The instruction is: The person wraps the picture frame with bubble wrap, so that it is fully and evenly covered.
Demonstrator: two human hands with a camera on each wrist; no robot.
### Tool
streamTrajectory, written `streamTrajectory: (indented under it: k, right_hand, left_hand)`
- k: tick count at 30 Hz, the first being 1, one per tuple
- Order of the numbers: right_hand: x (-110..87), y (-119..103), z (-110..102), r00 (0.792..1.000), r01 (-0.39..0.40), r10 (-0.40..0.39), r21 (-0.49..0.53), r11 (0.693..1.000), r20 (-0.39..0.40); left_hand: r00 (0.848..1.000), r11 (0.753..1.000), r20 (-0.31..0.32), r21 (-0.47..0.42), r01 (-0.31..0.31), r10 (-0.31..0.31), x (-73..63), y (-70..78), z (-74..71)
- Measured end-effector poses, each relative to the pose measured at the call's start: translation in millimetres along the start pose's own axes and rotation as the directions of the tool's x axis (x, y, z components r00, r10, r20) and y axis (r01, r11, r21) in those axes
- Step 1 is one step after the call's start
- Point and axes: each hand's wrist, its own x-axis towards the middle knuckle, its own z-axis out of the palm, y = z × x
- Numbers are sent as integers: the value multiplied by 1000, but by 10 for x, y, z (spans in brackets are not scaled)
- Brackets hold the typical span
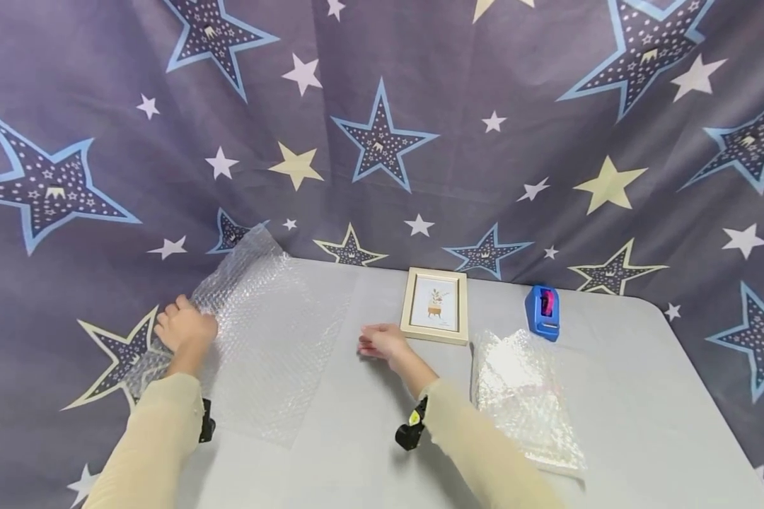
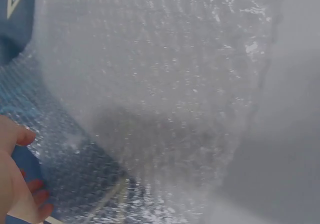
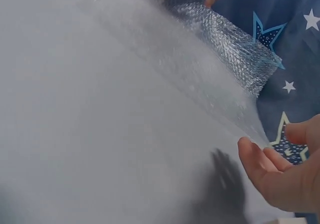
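A clear sheet of bubble wrap (image 1: 280,332) lies on the left of the table, its left part running past the table edge against the curtain. At that left side is my left hand (image 1: 186,326), over or against the wrap; in the left wrist view its thumb and bent fingers (image 2: 41,198) stand apart with nothing pinched between them. My right hand (image 1: 383,342) hovers over the table between the wrap and a gold-rimmed picture frame (image 1: 409,305). Its fingers are loosely extended and hold nothing, as the right wrist view shows.
A blue tape dispenser (image 1: 543,322) with a pink roll stands at the back right. Nearer lies a shiny stack of folded clear wrap (image 1: 522,396). The white table (image 1: 637,396) meets a star-patterned curtain (image 1: 458,198) along its back and sides.
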Motion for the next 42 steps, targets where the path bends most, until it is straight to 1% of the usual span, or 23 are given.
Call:
streamTrajectory:
  k: [4,7,9,11,13,16,19,21,25,27,30,32,33,35,37,40,41,42]
  right_hand:
    - [25,74,177,1000,-2,1,59,998,24]
    - [32,111,286,999,3,-8,100,995,47]
    - [39,129,343,998,3,-11,127,992,59]
    - [54,140,389,998,-6,-2,148,989,55]
    - [65,147,421,999,-12,6,141,990,42]
    - [78,145,449,1000,-18,16,122,992,16]
    - [78,133,460,1000,-28,27,108,994,6]
    - [78,132,461,999,-36,38,97,995,-14]
    - [82,160,457,995,-24,29,58,998,-93]
    - [80,170,452,988,-6,2,-26,1000,-155]
    - [63,161,436,968,6,-50,-176,984,-248]
    - [60,152,422,953,-2,-75,-253,967,-295]
    - [57,148,414,949,-5,-76,-256,967,-306]
    - [64,143,400,952,7,-62,-182,983,-299]
    - [84,150,390,961,9,-31,-81,997,-275]
    - [104,164,387,974,-5,18,56,998,-227]
    - [110,171,388,976,-11,28,81,997,-217]
    - [112,177,388,977,-14,33,94,995,-212]
  left_hand:
    - [999,999,-11,-13,34,-34,-33,-63,38]
    - [999,999,-29,-32,28,-29,-46,-92,51]
    - [999,998,-48,-53,15,-18,-38,-107,53]
    - [998,996,-66,-92,0,-6,-29,-116,50]
    - [996,990,-89,-139,-16,3,-18,-121,44]
    - [994,978,-106,-206,-42,20,-9,-123,32]
    - [990,967,-135,-245,-75,42,-27,-115,26]
    - [986,958,-155,-270,-96,55,-48,-102,26]
    - [976,937,-200,-317,-146,84,-82,-87,26]
    - [970,924,-221,-338,-177,105,-80,-87,17]
    - [958,901,-261,-379,-212,115,-76,-86,-6]
    - [956,882,-274,-420,-213,101,-65,-89,-23]
    - [958,871,-274,-445,-207,87,-55,-93,-31]
    - [962,853,-268,-487,-186,56,-36,-105,-47]
    - [968,837,-249,-523,-162,31,-21,-120,-61]
    - [977,821,-215,-556,-129,8,-5,-143,-71]
    - [979,815,-202,-567,-124,9,-2,-150,-71]
    - [981,801,-196,-586,-125,10,2,-154,-72]
